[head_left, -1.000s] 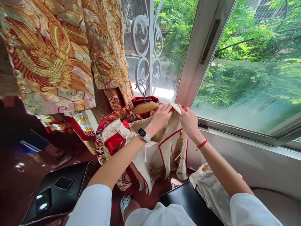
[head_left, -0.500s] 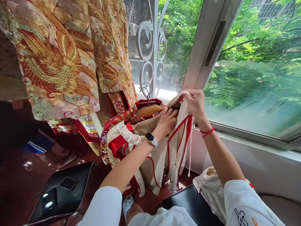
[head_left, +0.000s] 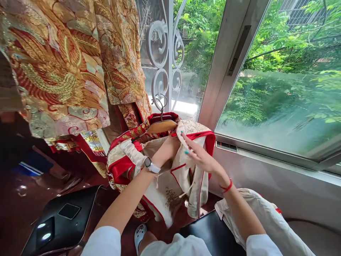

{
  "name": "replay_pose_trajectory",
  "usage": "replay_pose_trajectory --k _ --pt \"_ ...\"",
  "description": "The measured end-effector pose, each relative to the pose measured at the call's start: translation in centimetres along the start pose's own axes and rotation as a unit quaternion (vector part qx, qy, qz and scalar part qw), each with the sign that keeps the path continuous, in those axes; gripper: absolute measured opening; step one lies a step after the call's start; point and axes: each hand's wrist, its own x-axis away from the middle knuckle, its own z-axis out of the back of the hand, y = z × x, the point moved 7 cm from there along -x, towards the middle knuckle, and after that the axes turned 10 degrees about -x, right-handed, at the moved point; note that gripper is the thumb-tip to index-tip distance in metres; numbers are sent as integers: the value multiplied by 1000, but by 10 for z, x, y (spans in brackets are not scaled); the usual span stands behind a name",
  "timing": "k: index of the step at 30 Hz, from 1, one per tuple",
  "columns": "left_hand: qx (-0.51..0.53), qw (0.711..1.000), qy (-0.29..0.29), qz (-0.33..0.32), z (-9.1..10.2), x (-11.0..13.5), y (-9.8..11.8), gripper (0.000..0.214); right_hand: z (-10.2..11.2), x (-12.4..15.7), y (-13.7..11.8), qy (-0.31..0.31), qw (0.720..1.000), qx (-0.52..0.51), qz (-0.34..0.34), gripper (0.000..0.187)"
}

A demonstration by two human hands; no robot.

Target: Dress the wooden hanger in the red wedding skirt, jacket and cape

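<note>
A cream garment with red trim, a gathered waistband and dangling cords (head_left: 173, 188) hangs draped against a red-and-gold embroidered jacket (head_left: 125, 138) on a wooden hanger (head_left: 162, 126). My left hand (head_left: 170, 149) reaches inside the cream garment near the hanger; cloth and shadow hide its fingers. Palm turned inward, my right hand (head_left: 201, 156) lies against the garment's upper edge on the right, fingers stretched out and touching the cream band. Green nails show at its fingertips.
More gold-and-red embroidered robes (head_left: 61, 71) hang at the left. A black chair (head_left: 66, 217) stands below them. White cloth (head_left: 255, 206) lies over a black seat (head_left: 213, 234) on the right. A phone (head_left: 226, 146) rests on the sill beneath the window (head_left: 266, 99).
My right hand has let go of the raised waistband and moved down and left, fingers stretched. The cream garment's right side now lies over the jacket's shoulder. My left hand has moved down and left.
</note>
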Motion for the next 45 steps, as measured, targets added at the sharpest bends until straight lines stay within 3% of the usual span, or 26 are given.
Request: replay_pose_trajectory --k 2,5,6,10,12,15,19,23,27,29,31,32,34,35,37,39,43,45 --pt "11 1000 -13 3 9 4 -2 44 32 7 21 28 999 -24 -15 51" --pt "29 999 -12 37 21 9 -2 54 89 12 66 180 982 47 -29 55" --pt "34 998 -11 53 24 9 -1 55 98 10 80 194 978 66 -27 58" --pt "35 988 28 151 38 3 4 46 97 -4 129 166 985 20 -42 52" --pt "11 981 66 183 47 -3 6 44 101 0 140 233 970 15 -61 45" --pt "-53 979 87 177 54 -11 5 44 107 16 142 324 944 6 -66 29" --pt "-85 986 54 134 48 -13 -5 42 104 28 134 310 949 -21 -56 12" --pt "-78 987 50 129 48 -10 -9 38 97 36 117 240 965 94 -51 11" --pt "-31 988 50 141 58 -10 -6 34 90 57 100 336 919 201 -47 20" --pt "19 988 58 142 65 -2 -5 32 68 59 94 280 937 202 -49 18" --pt "64 971 106 205 79 20 -16 31 51 58 83 204 959 191 -43 13" --pt "71 949 145 271 86 37 -27 30 52 60 75 203 961 183 -35 10" --pt "45 878 214 426 99 82 -51 27 71 61 51 275 947 165 -10 10" --pt "23 844 221 489 101 103 -61 30 81 59 37 306 938 161 10 16" --pt "-7 807 173 564 97 130 -78 45 91 40 8 303 935 179 53 28" --pt "-15 800 92 593 86 142 -93 51 81 8 -17 229 947 212 81 36" --pt "-4 810 8 586 75 153 -114 16 29 -61 -43 60 965 239 86 48" --pt "31 829 2 558 74 158 -121 17 4 -86 -43 -1 966 244 81 51"
